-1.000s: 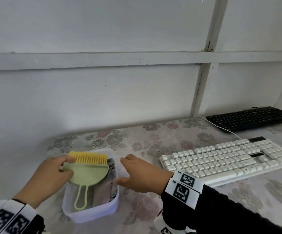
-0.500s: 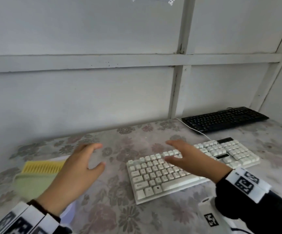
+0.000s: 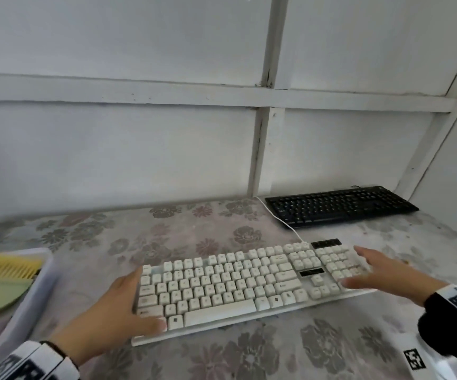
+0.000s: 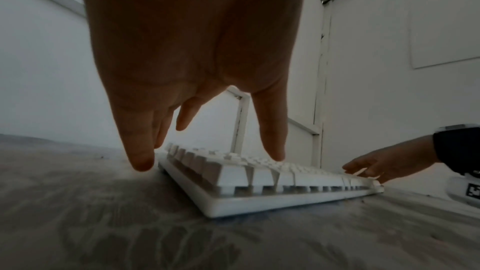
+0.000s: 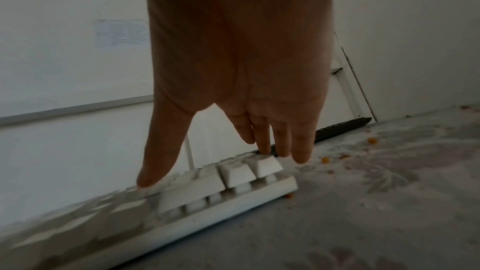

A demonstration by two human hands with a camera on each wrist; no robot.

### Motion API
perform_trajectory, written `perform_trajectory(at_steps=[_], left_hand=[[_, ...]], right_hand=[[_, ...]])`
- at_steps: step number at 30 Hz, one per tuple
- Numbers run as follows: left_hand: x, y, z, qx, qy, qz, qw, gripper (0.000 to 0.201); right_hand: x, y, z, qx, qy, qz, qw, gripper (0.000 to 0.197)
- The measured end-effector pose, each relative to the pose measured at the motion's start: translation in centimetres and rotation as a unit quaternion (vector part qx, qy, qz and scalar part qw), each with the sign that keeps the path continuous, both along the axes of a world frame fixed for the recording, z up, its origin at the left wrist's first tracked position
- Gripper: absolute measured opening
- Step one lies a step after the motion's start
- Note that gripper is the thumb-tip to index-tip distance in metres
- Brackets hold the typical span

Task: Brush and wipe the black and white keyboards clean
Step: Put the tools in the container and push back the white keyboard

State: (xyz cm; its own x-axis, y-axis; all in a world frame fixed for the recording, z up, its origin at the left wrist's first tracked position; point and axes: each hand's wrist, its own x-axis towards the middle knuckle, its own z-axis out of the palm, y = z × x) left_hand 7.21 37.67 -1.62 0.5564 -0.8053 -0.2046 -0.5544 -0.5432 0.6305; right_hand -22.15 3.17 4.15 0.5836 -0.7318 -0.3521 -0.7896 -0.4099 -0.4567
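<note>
White keyboard (image 3: 235, 286): lies on flowered table (image 3: 194, 231), framed by both hands. Left hand (image 3: 112, 314), fingers straight and spread, at its left end, thumb over corner keys. Right hand (image 3: 383, 272), fingers extended, at its right end. Black keyboard (image 3: 339, 205): behind, near wall. Brush (image 3: 5, 281): in tub (image 3: 30, 303), far left.

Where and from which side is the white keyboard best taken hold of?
Probably by its two short ends: the white keyboard lies long and flat, so the left hand comes from the left end and the right hand from the right.
</note>
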Motion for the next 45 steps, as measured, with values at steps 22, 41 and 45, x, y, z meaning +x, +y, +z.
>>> perform_trajectory(at_steps=[22, 41, 45], left_hand=[[-1.0, 0.9, 0.1, 0.066, -0.028, 0.147, 0.987, 0.111], [2.6, 1.5, 2.0, 0.054, -0.033, 0.263, 0.963, 0.073], [4.1, 0.9, 1.8, 0.050, -0.042, 0.281, 0.958, 0.074]], right_hand=[[3.1, 0.0, -1.1, 0.030, -0.053, 0.073, 0.995, 0.068], [11.2, 0.2, -3.0, 0.051, -0.114, 0.136, 0.983, 0.060], [12.2, 0.0, -3.0, 0.048, -0.124, 0.123, 0.984, 0.052]])
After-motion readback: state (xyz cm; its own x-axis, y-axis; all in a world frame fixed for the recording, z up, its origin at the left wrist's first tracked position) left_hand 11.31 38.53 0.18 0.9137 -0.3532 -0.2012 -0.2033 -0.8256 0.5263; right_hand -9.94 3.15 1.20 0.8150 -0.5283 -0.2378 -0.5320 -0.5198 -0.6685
